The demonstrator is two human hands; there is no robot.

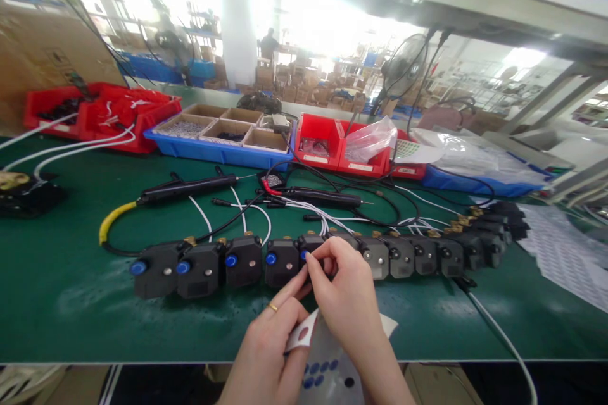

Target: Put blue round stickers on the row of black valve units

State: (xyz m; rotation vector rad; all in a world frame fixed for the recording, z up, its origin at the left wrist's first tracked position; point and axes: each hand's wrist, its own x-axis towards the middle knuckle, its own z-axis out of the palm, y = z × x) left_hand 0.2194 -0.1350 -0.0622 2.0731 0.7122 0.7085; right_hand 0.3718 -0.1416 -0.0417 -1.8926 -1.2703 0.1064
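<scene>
Centrally, right hand (344, 285) bent over a row of black boxes (284, 266), thumb tip against a blue disc (304, 255) on the fifth box from the left, index curled close beside the thumb; impossible to tell whether pinched around the disc or only pressed to it. Immediately below and left of those fingertips, left hand (268, 342) with ring on one finger, index stretched toward the same box, remaining fingers and thumb clamped on a clear sheet (335, 354) with blue dots, and on a white strip (300, 332) marked with a dark red spot. Left of the fingers, four further boxes, each with a blue disc on its front; right of the fingers, more boxes curving away toward the far side. Beyond the fingers, white cables (320, 212) and two black screwdrivers (190, 188), thin bits pointing right; farther off, a blue tray (218, 153) divided into compartments, with red bins to either side. Far to the right of the fingers, a patterned paper sheet (570, 253). Beneath all, a green work surface (190, 329), front edge nearer than the fingertips.
</scene>
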